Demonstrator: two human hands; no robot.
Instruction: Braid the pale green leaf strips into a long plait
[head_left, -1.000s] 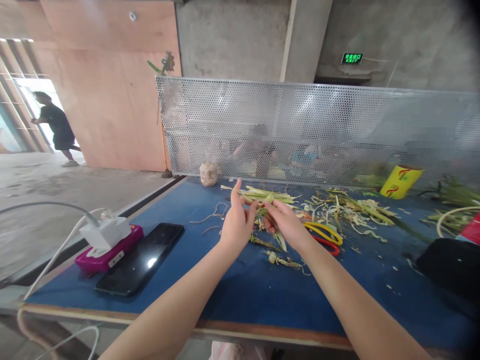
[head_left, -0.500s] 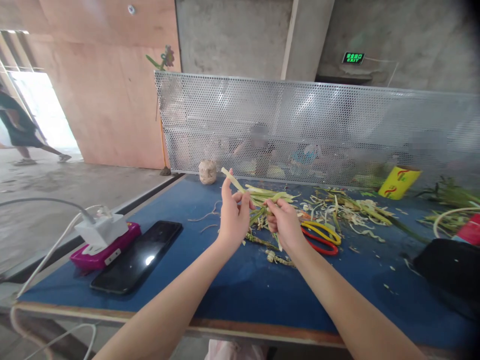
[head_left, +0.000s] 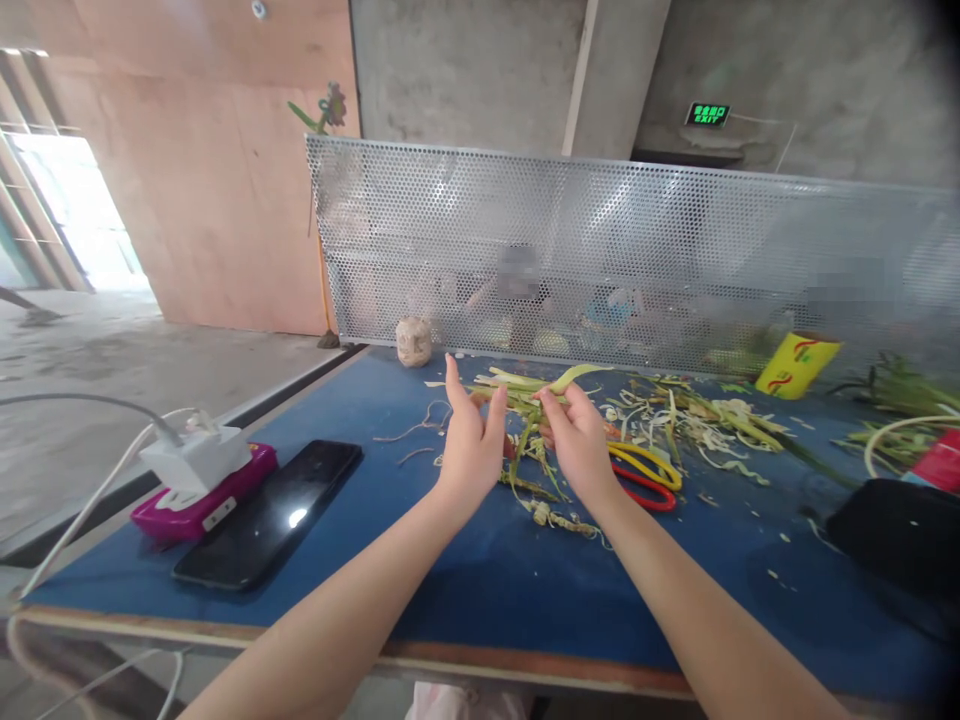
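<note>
My left hand [head_left: 470, 442] and my right hand [head_left: 578, 440] are raised together over the blue table [head_left: 480, 585]. Between them they pinch a bundle of pale green leaf strips [head_left: 529, 400]. One strip curls up and to the right above my right hand, and thinner ends hang down between my palms. My left fingers point upward, with the thumb pressed on the strips. The fingers of my right hand curl around the strips from the right side.
Scissors with yellow and red handles [head_left: 646, 472] lie just right of my hands. Leaf scraps [head_left: 697, 420] litter the table behind. A black phone [head_left: 274, 512] and a pink box with a white charger [head_left: 196, 470] sit at left. A perforated metal screen [head_left: 630, 260] backs the table. A yellow roll [head_left: 796, 364] and a black bag [head_left: 896, 535] are at right.
My hands drew closer and the strip that stuck up to the left now bends to the right. The camera shifted slightly; the person walking at far left has left the view.
</note>
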